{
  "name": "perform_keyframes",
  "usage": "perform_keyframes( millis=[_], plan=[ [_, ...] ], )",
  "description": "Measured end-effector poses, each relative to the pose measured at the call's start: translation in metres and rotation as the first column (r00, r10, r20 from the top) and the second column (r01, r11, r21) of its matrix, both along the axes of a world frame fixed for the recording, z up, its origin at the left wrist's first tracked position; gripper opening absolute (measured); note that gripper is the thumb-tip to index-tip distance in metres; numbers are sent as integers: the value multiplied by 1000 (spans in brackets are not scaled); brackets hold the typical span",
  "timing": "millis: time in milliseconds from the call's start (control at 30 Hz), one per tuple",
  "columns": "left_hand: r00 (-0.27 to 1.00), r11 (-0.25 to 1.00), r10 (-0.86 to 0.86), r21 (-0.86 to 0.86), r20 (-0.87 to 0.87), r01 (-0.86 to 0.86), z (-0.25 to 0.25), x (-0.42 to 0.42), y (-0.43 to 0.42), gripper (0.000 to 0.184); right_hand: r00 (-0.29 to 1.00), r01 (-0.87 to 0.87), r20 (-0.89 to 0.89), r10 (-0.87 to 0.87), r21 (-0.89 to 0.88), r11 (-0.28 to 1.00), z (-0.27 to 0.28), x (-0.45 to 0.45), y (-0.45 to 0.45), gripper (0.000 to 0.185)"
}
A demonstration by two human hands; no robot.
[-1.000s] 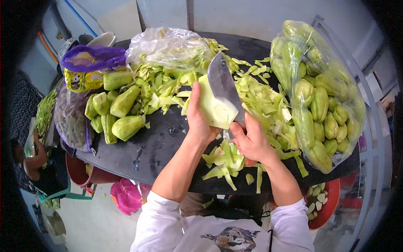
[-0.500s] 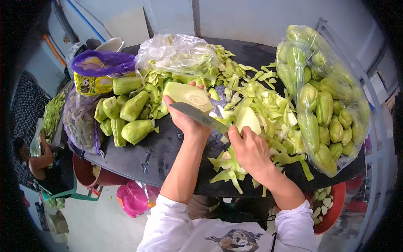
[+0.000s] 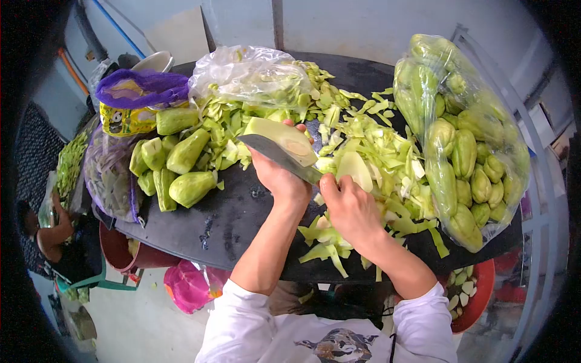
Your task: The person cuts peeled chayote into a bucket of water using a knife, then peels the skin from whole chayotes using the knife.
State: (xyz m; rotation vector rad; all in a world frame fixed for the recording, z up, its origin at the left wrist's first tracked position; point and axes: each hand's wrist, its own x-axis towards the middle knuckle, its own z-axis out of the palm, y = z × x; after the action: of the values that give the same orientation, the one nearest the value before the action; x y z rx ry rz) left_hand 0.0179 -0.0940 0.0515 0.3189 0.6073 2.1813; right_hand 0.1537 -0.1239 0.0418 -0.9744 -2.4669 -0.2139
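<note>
My left hand [image 3: 283,181] is wrapped round a cut, pale green chayote [image 3: 269,131] from below, with its flat inner face and seed area showing. My right hand [image 3: 354,212] grips a knife [image 3: 272,152]; its handle is hidden in the fist. The broad blade lies across the near side of the chayote, tip pointing left, above my left palm. Just beyond my right hand, a flat chayote slice [image 3: 355,171] rests on a heap of pale green strips and slices [image 3: 390,157].
Peeled chayotes [image 3: 190,151] lie at left beside a purple mesh bag [image 3: 112,175]. A clear plastic bag [image 3: 254,75] sits at the back of the black table [image 3: 236,224]. Another bag of whole chayotes [image 3: 466,151] stands right. Below are red buckets [image 3: 478,308]. Another person [image 3: 57,233] is far left.
The knife and my right hand have moved slightly up and left, so the blade overlaps more of the chayote. My left hand has shifted a little to the right, still holding it.
</note>
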Motion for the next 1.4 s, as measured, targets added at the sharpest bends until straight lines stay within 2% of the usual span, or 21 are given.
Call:
perform_keyframes(
  millis=[67, 167, 233, 400, 467, 500, 567, 600, 633, 700, 767, 833, 867, 900, 967, 1033, 1100, 1167, 1400],
  plan=[
    [1000, 1000, 2, -17, -30, -3, 2, 4, -1, 61, 1000, 26, -9, -26, 20, 999, 0, -2, -1, 26],
    [998, 995, -65, -73, 22, 66, 3, 10, -3, 62, 997, 82, 11, -83, 9, 997, 2, -7, 2, 24],
    [996, 994, -61, -95, -71, 54, 1, 16, -2, 64, 995, 95, 12, -95, 10, 995, 3, -9, 5, 24],
    [983, 993, -13, -116, -183, -8, 0, 14, -1, 60, 993, 117, 15, -117, -20, 993, 2, -11, 6, 21],
    [960, 993, -27, -115, -277, -5, 1, 11, -1, 57, 992, -23, -122, 2, -171, 985, 4, -5, 14, 19],
    [960, 993, -27, -115, -280, -6, 1, 9, -1, 57, 992, -23, -125, 2, -170, 985, 8, -2, 17, 19],
    [948, 996, -82, -60, -307, 67, 0, 7, 1, 57, 960, -175, -274, 62, -410, 895, 23, 7, 22, 17],
    [935, 993, -106, -90, -340, 80, 4, 7, -2, 58, 962, -143, -272, 5, -492, 859, 34, 11, 21, 19],
    [934, 992, -110, -89, -339, 84, 5, 6, -2, 58, 962, -140, -272, 0, -492, 860, 38, 16, 24, 19],
    [918, 973, -233, -88, -322, 216, 6, 2, -2, 59, 953, -163, -302, -28, -587, 793, 43, 31, 32, 21],
    [912, 957, -290, -92, -290, 275, 8, -1, -2, 61, 955, -147, -295, -33, -565, 812, 43, 43, 37, 21],
    [889, 916, -400, -94, -224, 389, 11, -5, -2, 64, 868, -205, -485, -111, -553, 808, 39, 50, 42, 28],
    [842, 860, -506, -32, -187, 510, 10, -11, -3, 66, 864, -158, -471, -179, -590, 792, 41, 55, 42, 24],
    [842, 860, -506, -33, -187, 510, 10, -13, -2, 66, 863, -159, -472, -179, -590, 791, 44, 56, 41, 24],
    [790, 776, -606, 146, -93, 613, 12, -14, -1, 64, 850, -165, -452, -269, -715, 680, 46, 57, 39, 26],
    [790, 779, -607, 129, -89, 613, 14, -16, -1, 65, 868, -198, -450, -211, -702, 684, 36, 59, 38, 28],
    [861, 860, -508, 45, -19, 509, 15, -20, 0, 67, 882, -236, -448, -147, -690, 685, 31, 58, 36, 30],
    [868, 866, -492, 72, -57, 496, 15, -22, -2, 65, 870, -269, -466, -163, -725, 634, 31, 57, 34, 33],
    [886, 883, -446, 97, -127, 459, 21, -24, -9, 64, 856, -317, -506, -107, -678, 663, 24, 56, 34, 35]
  ],
)
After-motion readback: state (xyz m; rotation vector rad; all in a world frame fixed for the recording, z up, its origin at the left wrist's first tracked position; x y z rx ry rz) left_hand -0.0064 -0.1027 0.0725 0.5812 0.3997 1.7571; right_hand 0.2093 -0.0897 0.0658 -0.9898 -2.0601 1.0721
